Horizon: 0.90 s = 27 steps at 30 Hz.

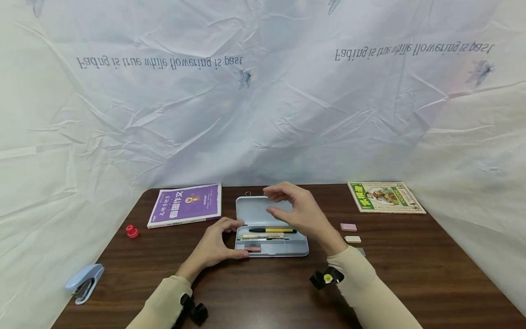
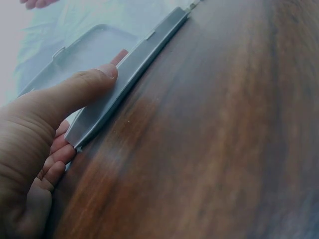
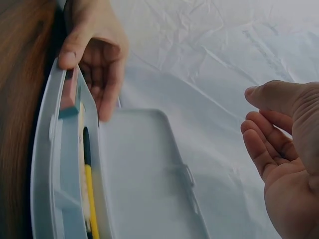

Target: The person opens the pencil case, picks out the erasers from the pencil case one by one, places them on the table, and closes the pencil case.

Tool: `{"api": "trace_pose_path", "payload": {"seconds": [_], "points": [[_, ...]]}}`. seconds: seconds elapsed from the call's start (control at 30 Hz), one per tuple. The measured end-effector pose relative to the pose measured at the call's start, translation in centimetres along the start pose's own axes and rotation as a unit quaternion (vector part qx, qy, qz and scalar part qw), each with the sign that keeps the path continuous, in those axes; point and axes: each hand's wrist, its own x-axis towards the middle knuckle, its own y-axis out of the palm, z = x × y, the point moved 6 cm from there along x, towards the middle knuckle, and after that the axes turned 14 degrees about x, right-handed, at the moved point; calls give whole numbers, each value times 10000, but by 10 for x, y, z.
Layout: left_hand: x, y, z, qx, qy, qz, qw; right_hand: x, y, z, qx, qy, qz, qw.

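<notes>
Grips left end of open pencil case [image 1: 283, 249] with left hand [image 1: 213, 244], the nearer one, thumb in front, fingers behind | lies flat on table [image 1: 255, 292], long way left to right | holds right hand [image 1: 302, 212] up over right part of lid [image 1: 252, 210], thumb and fingers apart, nothing between | case below and to the left, hard to tell how far down

This looks like a screened-off study spot — whether in a home or an office cannot be told. Crinkled pale sheeting [image 1: 255, 114] printed with dark grey lettering [image 1: 160, 63] hangs behind and at both sides of a dark brown wood-grained table [image 1: 255, 292], which bears stationery — a purple-covered book [image 1: 209, 201], a light-blue stapler [image 1: 85, 278], an open grey-blue plastic pencil case [image 1: 251, 211].
</notes>
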Motion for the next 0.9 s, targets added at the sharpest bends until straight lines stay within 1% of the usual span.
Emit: {"api": "trace_pose_path", "payload": {"seconds": [0.17,0.3,0.4,0.47,0.57,0.73,0.9], "points": [[0,0,0,-27,30,-2,10000,6,19,-10,59,141,310,9994],[1,0,1,-31,61,-24,10000,5,37,-19,-102,383,802,9960],[1,0,1,-8,79,-43,10000,1,52,-28,-306,602,1306,9891],[1,0,1,17,123,-56,9999,-2,61,-34,-369,783,1648,9825],[0,0,1,74,179,-65,9998,-6,74,-41,-473,931,2084,9725],[0,-1,2,86,225,-69,9997,-11,86,-47,-746,1002,2527,9594],[0,-2,2,57,196,-24,9998,-13,91,-47,-1009,825,2825,9504]]}}
